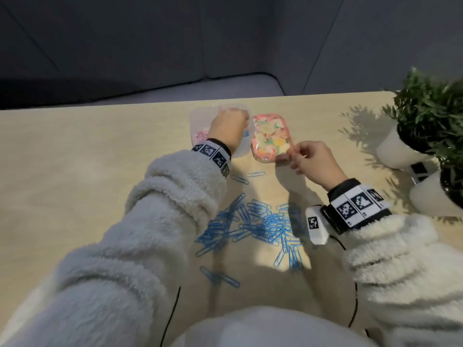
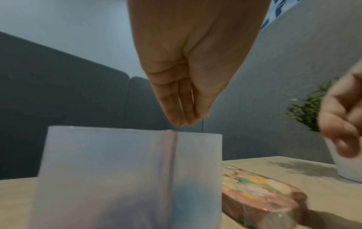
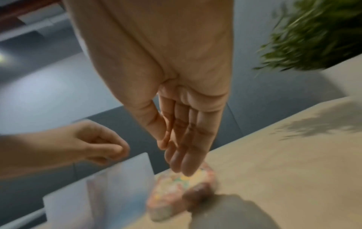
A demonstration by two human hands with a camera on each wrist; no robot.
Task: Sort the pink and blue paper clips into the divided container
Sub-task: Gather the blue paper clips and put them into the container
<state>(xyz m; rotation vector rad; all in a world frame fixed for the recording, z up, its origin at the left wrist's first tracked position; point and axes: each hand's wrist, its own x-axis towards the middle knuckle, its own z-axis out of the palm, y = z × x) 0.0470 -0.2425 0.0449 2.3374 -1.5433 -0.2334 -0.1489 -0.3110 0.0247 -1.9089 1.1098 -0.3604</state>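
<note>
A translucent divided container (image 1: 198, 116) stands at the table's far side. Pink clips (image 1: 201, 136) lie in its left compartment and something blue (image 1: 246, 134) shows in its right one. My left hand (image 1: 226, 126) hovers just above the container's divider (image 2: 174, 155). Its thumb and forefinger (image 3: 121, 150) are pinched together with no clip visible between them. My right hand (image 1: 295, 154) hangs over the near right corner of a floral lid (image 1: 270, 136), thumb against fingers (image 3: 176, 155). A pinkish strip shows at its tips, either a clip or the lid's rim. A pile of blue clips (image 1: 263, 224) lies nearer me.
Two white pots (image 1: 395, 151) with green plants (image 1: 431, 106) stand at the table's right edge. Stray blue clips (image 1: 255, 174) lie between the pile and the lid, and a few more (image 1: 220, 276) lie near my body. A dark sofa sits beyond the far edge.
</note>
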